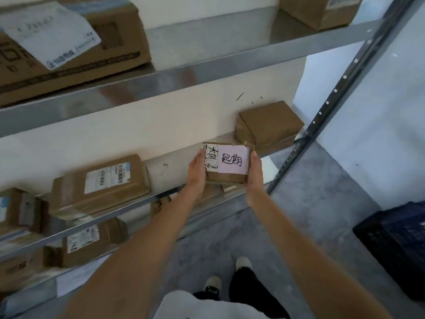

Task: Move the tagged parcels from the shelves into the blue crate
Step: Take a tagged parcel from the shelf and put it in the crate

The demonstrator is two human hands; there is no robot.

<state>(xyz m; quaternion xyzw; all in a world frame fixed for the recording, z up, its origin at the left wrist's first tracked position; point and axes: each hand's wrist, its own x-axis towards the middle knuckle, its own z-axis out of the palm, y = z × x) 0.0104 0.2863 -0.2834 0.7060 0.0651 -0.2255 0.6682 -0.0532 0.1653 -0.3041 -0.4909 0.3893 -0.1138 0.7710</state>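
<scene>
Brown cardboard parcel with a pink handwritten tag (226, 164), held between my two hands over the front edge of the grey metal shelf (161, 196). My left hand (197, 171) grips its left side, my right hand (255, 171) its right, fingers curled beneath. Dark blue plastic crate (395, 245) stands on the grey floor, lower right, well apart.

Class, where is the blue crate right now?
The blue crate sits on the floor at the head view's lower right, right of the shelf's upright post.
</scene>
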